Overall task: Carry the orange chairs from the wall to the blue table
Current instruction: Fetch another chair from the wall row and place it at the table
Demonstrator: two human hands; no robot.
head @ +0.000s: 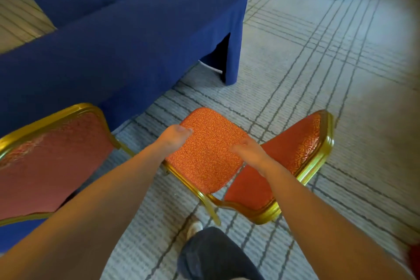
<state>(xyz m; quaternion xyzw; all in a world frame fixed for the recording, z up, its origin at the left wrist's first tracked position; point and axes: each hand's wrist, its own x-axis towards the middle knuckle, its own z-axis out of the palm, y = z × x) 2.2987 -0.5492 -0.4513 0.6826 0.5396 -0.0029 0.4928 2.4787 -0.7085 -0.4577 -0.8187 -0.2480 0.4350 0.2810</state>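
An orange patterned chair (209, 154) with a padded seat and a gold-painted metal frame is tilted over the carpet in the middle of the view. Its seat is turned up toward the camera and its padded backrest (295, 154) leans away to the right. The person's left grip (175, 137) is closed round the seat's far left edge, thumb on top of the fabric and fingers curled out of sight beneath. The right grip (248, 152) lies on the seat's right side, where seat meets backrest; it is blurred, and I cannot tell whether it clasps the seat or only rests on it. One gold leg (212, 211) points down toward the person's pale shoe (195, 226) and dark trouser leg (216, 254); whether the chair's legs touch the floor cannot be told. The chair is near the long surface draped in dark blue cloth (136, 41) but apart from it, off its near side close to the corner. A second orange chair (45, 161) with a gold frame stands at the left, just beside that surface. The floor is a grey carpet (318, 75) crossed by dark lines
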